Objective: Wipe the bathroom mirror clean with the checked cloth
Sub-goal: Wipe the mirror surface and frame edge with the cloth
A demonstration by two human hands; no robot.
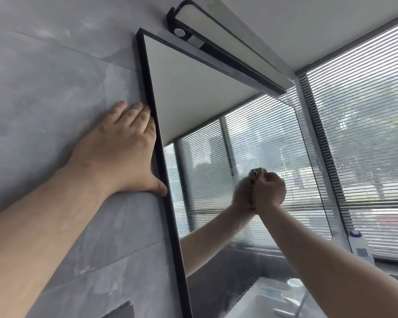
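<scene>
The black-framed bathroom mirror [193, 92] hangs on a grey tiled wall and is seen at a steep angle from below. My right hand [270, 190] grips the bunched checked cloth [253, 180] and holds it against the glass near the mirror's middle; only a thin edge of cloth shows between the hand and its reflection. Hazy wet streaks lie on the glass around and above the cloth. My left hand [124, 148] rests flat on the wall with straight fingers, its fingertips and thumb touching the mirror's left frame.
A light bar [228, 49] juts out above the mirror's top edge. Windows with slatted blinds [365, 134] fill the right side. A white plastic bottle [360, 246] stands on the sill at the right. A white basin shows in the reflection at the bottom.
</scene>
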